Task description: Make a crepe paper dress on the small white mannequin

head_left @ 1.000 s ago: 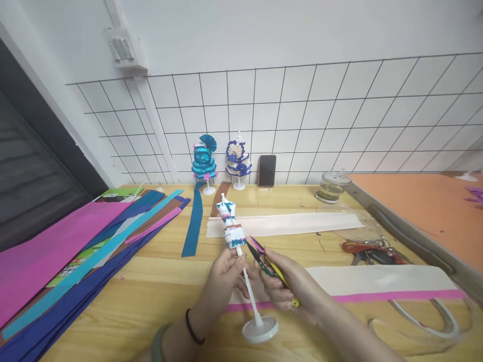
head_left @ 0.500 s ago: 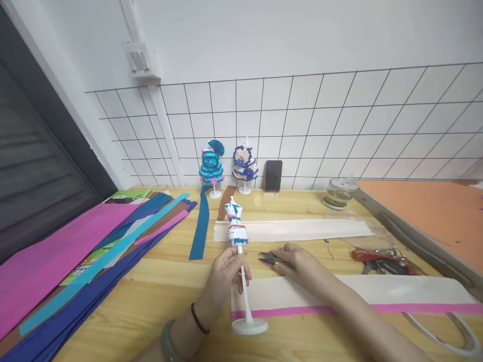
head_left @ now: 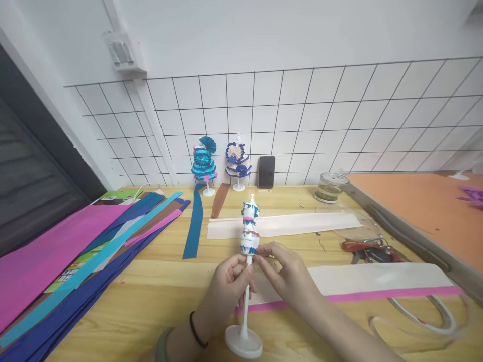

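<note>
A small white dress form (head_left: 249, 240) with torn teal, pink and brown paper edges around its body leans slightly on its stand. My left hand (head_left: 232, 281) is closed around the stand's pole, just under the body. At the body's lower right edge, my right hand (head_left: 289, 274) touches the paper with thumb and forefinger nearly together. A small dark bit shows between those fingers, too hidden to name. Behind the form lies a pale paper strip (head_left: 309, 224). Under my right hand runs another pale strip with a pink edge (head_left: 377, 279).
Two decorated dress forms, one teal (head_left: 204, 163) and one purple and cream (head_left: 238, 163), stand by the wall beside a phone (head_left: 266, 172). Coloured paper strips (head_left: 94, 271) cover the left side. A glass jar (head_left: 331, 187), keys (head_left: 377, 254) and a tape ring (head_left: 441, 319) lie right.
My right hand has come off the black snips' spot on the table and up to the dress form's lower edge. The form is more upright and turned. The view has shifted slightly.
</note>
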`<action>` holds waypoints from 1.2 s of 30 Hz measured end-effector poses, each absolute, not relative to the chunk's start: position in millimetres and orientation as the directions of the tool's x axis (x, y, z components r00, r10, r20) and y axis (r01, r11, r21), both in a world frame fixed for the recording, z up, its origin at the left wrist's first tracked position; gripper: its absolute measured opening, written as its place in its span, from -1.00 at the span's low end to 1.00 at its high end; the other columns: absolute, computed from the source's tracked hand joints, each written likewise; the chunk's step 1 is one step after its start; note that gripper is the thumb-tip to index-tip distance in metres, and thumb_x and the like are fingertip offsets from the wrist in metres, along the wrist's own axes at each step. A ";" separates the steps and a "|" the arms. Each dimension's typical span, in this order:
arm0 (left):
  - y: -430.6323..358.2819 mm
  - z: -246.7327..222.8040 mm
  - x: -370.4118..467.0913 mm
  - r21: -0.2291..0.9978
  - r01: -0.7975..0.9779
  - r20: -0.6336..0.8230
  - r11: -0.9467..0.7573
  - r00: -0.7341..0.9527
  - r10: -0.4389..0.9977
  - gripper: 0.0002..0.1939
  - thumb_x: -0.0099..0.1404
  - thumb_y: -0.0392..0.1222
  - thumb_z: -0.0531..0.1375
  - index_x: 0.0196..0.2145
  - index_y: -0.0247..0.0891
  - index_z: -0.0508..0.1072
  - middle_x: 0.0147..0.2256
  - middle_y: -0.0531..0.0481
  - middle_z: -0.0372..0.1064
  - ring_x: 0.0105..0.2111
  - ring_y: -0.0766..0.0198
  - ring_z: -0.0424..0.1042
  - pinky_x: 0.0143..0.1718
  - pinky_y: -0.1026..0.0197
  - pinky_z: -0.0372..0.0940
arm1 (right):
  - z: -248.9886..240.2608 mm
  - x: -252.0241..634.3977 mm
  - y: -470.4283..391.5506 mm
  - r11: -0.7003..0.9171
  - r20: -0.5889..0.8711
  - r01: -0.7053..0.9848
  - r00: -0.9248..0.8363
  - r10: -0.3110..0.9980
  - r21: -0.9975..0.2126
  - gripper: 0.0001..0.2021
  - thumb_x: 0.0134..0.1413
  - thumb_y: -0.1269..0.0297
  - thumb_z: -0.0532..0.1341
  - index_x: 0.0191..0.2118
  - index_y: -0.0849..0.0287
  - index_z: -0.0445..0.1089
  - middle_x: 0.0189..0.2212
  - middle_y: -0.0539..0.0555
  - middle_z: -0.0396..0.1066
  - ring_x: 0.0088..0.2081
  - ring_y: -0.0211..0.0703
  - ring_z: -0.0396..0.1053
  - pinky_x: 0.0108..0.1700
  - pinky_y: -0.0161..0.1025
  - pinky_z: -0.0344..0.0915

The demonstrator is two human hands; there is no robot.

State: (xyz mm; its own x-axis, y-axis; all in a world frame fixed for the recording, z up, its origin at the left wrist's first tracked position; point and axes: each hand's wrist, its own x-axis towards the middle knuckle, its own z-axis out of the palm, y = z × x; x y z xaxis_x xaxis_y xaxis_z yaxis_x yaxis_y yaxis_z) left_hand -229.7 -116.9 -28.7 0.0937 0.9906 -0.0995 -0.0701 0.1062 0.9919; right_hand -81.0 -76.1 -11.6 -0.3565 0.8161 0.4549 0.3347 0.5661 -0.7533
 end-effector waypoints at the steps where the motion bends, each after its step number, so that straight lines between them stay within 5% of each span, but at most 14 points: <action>1: -117.1 -28.7 -229.8 0.994 -0.053 -0.094 0.099 0.091 0.991 -0.72 0.19 -0.01 0.11 -0.27 -0.30 0.31 -0.62 0.10 0.28 -0.71 0.43 0.16 -0.72 0.39 0.09 | -12.0 -80.1 -75.7 0.568 0.455 0.344 -0.358 0.816 -0.748 -0.90 0.09 0.30 0.15 -0.30 0.11 0.41 -0.37 0.13 0.46 -0.32 -0.06 0.40 -0.28 -0.17 0.27; 15: -119.7 -29.4 -226.1 0.987 0.161 0.028 -0.031 0.020 0.999 -0.83 0.21 -0.13 0.08 -0.34 -0.29 0.34 -0.62 0.07 0.30 -0.64 0.38 0.22 -0.60 0.35 0.12 | -16.9 -79.6 -78.1 0.712 0.534 0.553 -0.480 0.696 -0.432 -0.79 0.16 0.40 0.02 -0.21 0.15 0.39 -0.35 0.19 0.46 -0.30 -0.03 0.38 -0.25 -0.11 0.26; 21: -123.8 -24.6 -221.9 0.986 0.163 0.025 -0.028 0.020 0.999 -0.84 0.23 -0.14 0.06 -0.32 -0.28 0.32 -0.60 0.08 0.31 -0.62 0.38 0.24 -0.59 0.35 0.15 | -14.8 -82.3 -79.4 0.603 0.482 0.466 -0.363 0.797 -0.647 -0.87 0.07 0.39 0.09 -0.36 0.14 0.39 -0.44 0.14 0.45 -0.39 -0.06 0.38 -0.32 -0.16 0.24; 27: -123.5 -25.8 -220.2 0.992 -0.059 -0.103 0.108 0.089 0.991 -0.77 0.23 -0.04 0.06 -0.32 -0.28 0.27 -0.61 0.11 0.28 -0.76 0.48 0.10 -0.76 0.39 0.04 | -11.2 -85.1 -77.6 0.304 0.222 0.303 -0.277 0.935 -0.903 -0.88 0.05 0.31 0.13 -0.41 0.18 0.39 -0.46 0.07 0.46 -0.39 -0.13 0.39 -0.34 -0.24 0.26; 32: -120.7 -31.3 -221.8 0.988 -0.089 -0.120 0.127 0.085 0.989 -0.75 0.21 -0.03 0.08 -0.30 -0.29 0.26 -0.60 0.10 0.30 -0.77 0.47 0.10 -0.78 0.40 0.03 | -9.2 -83.9 -76.6 0.273 0.195 0.181 -0.362 0.912 -0.945 -0.79 0.13 0.23 0.09 -0.33 0.22 0.41 -0.37 0.11 0.49 -0.30 -0.12 0.42 -0.24 -0.22 0.30; 36: -121.1 -33.3 -221.8 0.996 -0.030 -0.088 0.090 0.061 0.994 -0.77 0.23 -0.04 0.06 -0.33 -0.28 0.26 -0.60 0.12 0.29 -0.77 0.48 0.10 -0.77 0.39 0.06 | -12.5 -82.2 -76.3 0.420 0.312 0.318 -0.339 0.888 -0.850 -0.83 0.11 0.28 0.10 -0.31 0.20 0.41 -0.37 0.11 0.48 -0.31 -0.12 0.42 -0.25 -0.21 0.31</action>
